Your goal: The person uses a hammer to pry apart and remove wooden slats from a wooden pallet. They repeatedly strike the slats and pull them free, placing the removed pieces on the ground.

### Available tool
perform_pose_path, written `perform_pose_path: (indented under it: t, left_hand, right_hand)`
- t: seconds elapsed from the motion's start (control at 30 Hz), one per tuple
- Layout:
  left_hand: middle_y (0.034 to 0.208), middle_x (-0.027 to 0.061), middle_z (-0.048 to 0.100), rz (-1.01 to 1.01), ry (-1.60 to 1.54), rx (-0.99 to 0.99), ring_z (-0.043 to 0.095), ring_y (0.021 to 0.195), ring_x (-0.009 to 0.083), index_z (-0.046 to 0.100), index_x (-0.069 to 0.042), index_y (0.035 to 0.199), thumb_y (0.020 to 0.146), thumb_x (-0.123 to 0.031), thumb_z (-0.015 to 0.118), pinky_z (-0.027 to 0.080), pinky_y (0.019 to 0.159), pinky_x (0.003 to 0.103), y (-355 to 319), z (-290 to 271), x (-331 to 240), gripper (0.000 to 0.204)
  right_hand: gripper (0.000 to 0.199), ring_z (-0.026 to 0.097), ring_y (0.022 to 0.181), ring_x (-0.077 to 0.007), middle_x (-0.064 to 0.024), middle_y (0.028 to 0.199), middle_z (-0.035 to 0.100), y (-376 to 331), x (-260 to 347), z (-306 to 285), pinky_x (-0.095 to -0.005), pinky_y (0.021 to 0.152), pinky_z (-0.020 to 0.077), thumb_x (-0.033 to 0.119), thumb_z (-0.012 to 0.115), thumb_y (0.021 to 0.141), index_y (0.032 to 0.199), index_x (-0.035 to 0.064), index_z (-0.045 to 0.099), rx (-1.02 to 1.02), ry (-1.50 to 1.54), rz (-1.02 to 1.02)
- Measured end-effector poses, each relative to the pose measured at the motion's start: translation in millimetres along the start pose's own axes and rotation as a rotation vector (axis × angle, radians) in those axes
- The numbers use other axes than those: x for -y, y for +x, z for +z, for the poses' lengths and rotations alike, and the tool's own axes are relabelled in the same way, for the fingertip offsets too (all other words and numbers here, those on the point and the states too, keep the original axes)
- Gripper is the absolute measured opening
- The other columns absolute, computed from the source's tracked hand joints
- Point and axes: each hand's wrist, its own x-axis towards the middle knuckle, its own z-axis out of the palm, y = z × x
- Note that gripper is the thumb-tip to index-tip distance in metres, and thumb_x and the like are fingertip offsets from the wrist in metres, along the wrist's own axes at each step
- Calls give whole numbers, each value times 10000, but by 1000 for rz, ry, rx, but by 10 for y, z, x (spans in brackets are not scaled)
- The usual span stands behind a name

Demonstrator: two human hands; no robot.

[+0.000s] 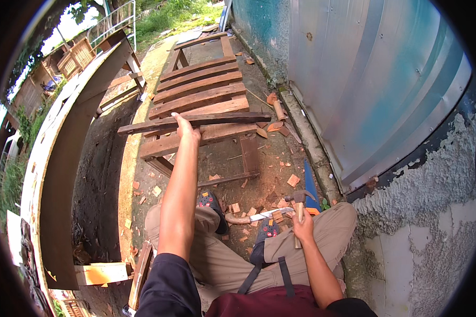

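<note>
Pinching a long, dark-brown wooden bar (232,119), the left hand (186,128) is holding it over or against a slatted reddish-brown wooden frame (198,100), contact unclear, while the right hand (303,227) is gripping a wooden-handled claw hammer (300,211); from afar, I am judging that one mid-length hold could let the bar pivot.

"What's right of the fingers (179,119)?"
"A ribbed metal panel (375,79), then a rough grey wall (439,185)."
"And beyond them?"
"A teal wall (260,26) and sunlit green grass (177,21)."
</note>
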Motion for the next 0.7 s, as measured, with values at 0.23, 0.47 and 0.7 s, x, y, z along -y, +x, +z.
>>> perform_pose_path:
  t: [0.23, 0.47, 0.7]
  left_hand:
    - [1304, 234, 583, 79, 524, 2, 689, 1011, 274, 442, 110, 1366, 803, -841, 554, 616, 647, 343, -217, -357, -131, 1111]
    - [865, 168, 720, 165, 873, 139, 725, 655, 209, 592, 108, 1145, 806, -837, 565, 495, 455, 268, -74, -645, -296, 1005]
    - [833, 207, 709, 101, 1335, 190, 725, 686, 271, 682, 83, 943, 890, -784, 512, 543, 502, 369, 122, -676, -440, 886]
  right_hand:
    - [361, 689, 889, -255, -156, 955, 707, 192, -324, 257, -385, 817, 534, 208, 692, 932, 1198, -29, 632, 33, 159, -33]
    - [386, 688, 952, -381, -241, 988, 704, 141, -210, 354, -448, 834, 526, 198, 694, 906, 1210, -30, 627, 59, 56, -187]
    - [465, 676, 1020, -437, -291, 1031, 693, 116, -273, 354, -473, 880, 518, 219, 704, 901, 1269, -46, 602, 72, 49, -199]
